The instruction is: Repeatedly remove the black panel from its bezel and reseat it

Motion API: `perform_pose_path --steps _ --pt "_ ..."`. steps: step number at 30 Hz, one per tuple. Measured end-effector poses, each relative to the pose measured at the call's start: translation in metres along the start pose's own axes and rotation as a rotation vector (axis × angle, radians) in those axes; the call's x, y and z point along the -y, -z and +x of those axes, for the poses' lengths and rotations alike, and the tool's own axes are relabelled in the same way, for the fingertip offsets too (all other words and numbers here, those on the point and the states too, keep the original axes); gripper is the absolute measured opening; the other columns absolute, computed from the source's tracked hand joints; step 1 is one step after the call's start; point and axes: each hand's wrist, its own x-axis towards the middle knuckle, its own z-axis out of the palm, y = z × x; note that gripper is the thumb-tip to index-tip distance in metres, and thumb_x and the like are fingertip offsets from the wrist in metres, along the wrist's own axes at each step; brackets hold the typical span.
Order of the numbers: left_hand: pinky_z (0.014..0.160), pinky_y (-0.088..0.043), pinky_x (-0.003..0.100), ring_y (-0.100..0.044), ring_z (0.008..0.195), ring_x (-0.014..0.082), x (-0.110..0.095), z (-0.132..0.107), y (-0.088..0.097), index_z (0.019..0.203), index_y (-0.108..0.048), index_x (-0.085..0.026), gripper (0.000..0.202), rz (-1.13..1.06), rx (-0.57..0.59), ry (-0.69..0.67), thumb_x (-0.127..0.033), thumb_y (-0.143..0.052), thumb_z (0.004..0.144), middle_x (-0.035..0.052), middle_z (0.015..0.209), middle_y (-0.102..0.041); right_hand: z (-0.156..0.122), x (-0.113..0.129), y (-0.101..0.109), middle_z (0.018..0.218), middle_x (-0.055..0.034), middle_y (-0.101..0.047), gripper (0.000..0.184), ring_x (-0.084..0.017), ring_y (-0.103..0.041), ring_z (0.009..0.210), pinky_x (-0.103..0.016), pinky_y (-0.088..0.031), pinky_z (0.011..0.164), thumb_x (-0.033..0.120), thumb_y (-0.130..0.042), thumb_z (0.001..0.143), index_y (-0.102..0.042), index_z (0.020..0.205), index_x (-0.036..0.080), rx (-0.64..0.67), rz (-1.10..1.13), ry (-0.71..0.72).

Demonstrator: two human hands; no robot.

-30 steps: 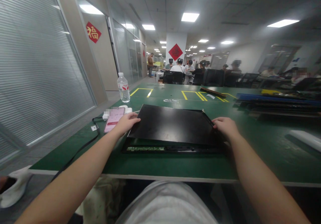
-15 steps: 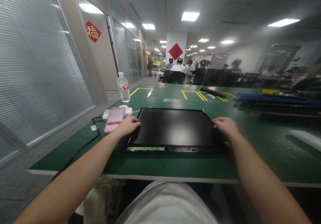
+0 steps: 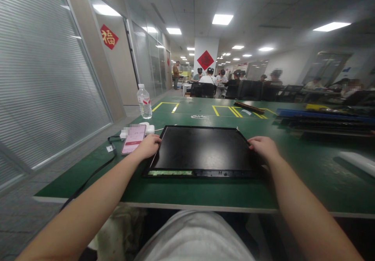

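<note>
A black LCD screen panel (image 3: 205,148) lies face up on the green table (image 3: 187,192) in front of me. A green circuit board strip (image 3: 170,173) shows along the left part of its near edge. My left hand (image 3: 150,146) grips the panel's left edge, fingers closed on the frame. At the opposite side, my right hand (image 3: 263,147) pinches the right edge between thumb and fingers. Some fingertips of both hands are hidden at or under the rim.
Left of the panel lie a phone (image 3: 133,139), a white charger (image 3: 149,128) and a black cable (image 3: 98,172). A water bottle (image 3: 144,103) stands behind them. A brown strip (image 3: 249,107), stacked blue and dark parts (image 3: 322,114) and a white bar (image 3: 359,162) lie right. People sit beyond.
My left thumb has drawn back slightly leftward from over the screen to its edge. The panel and my right hand look almost unmoved.
</note>
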Motion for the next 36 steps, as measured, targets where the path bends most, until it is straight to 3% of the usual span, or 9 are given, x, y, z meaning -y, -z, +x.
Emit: perform_pose_path --steps 14,26,33,36 --pt "0.11 -0.041 0.036 -0.06 0.118 0.0331 0.008 0.003 -0.002 0.077 -0.08 -0.025 0.032 0.131 0.024 -0.01 -0.021 -0.052 0.062 0.0071 0.113 -0.073 0.005 -0.006 -0.002 0.077 -0.0039 -0.075 0.03 -0.019 -0.066 0.07 -0.027 -0.044 0.061 0.028 -0.058 0.075 -0.078 0.097 0.021 -0.006 -0.014 0.023" --pt "0.11 -0.04 0.039 -0.06 0.118 0.0352 0.008 0.002 -0.004 0.075 -0.077 -0.023 0.024 0.086 0.019 -0.029 -0.026 -0.056 0.064 0.0115 0.113 -0.071 0.004 -0.005 -0.002 0.077 -0.0042 -0.076 0.029 -0.019 -0.066 0.07 -0.026 -0.043 0.06 0.028 -0.059 0.076 -0.078 0.097 0.021 -0.01 -0.014 0.021" --pt "0.112 -0.037 0.047 -0.055 0.124 0.0381 0.004 -0.004 0.002 0.11 -0.073 -0.015 0.052 0.075 0.035 -0.089 -0.044 -0.064 0.068 0.018 0.128 -0.062 0.0 0.0 -0.001 0.078 -0.0039 -0.076 0.03 -0.019 -0.066 0.07 -0.026 -0.044 0.061 0.027 -0.057 0.077 -0.078 0.098 0.022 -0.005 -0.03 0.01" --pt "0.114 -0.033 0.046 -0.048 0.133 0.0368 -0.001 -0.01 0.009 0.126 -0.067 -0.019 0.07 0.077 0.175 -0.156 -0.05 -0.073 0.063 0.0154 0.143 -0.053 0.0 -0.001 -0.001 0.079 -0.0036 -0.076 0.03 -0.018 -0.066 0.07 -0.026 -0.044 0.06 0.027 -0.058 0.077 -0.078 0.097 0.022 -0.006 -0.024 0.007"
